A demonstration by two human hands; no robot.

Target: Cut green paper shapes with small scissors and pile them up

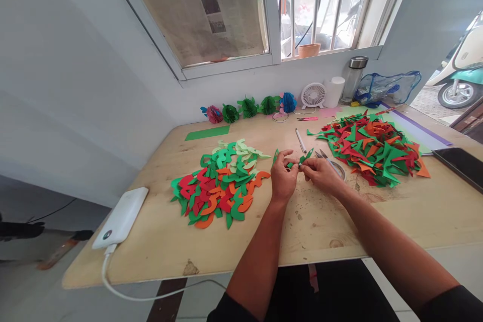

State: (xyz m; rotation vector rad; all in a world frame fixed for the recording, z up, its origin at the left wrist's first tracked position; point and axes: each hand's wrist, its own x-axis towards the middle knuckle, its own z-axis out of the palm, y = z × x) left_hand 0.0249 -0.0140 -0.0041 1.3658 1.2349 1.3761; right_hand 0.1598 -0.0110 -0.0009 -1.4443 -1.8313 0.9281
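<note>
At the middle of the table my left hand (284, 177) and my right hand (321, 172) meet, with fingers pinched together. Between them is a green paper cutout (308, 155), its pointed ends sticking up past the fingers; its middle is mostly covered. Just beyond my right hand lie scissors (322, 154), partly hidden by it. To the left spreads a pile of curved paper cutouts (217, 186) in green, red and orange. A heap of angular paper scraps (373, 146) lies to the right. A white pen (301, 140) rests beyond the hands.
Folded paper figures (249, 107) line the wall beside a small fan (313, 95) and a glass bottle (353, 80). A green paper strip (207, 133) lies at the back left. A power bank (121, 217) with a cable is at the left edge, a phone (462, 166) at the right.
</note>
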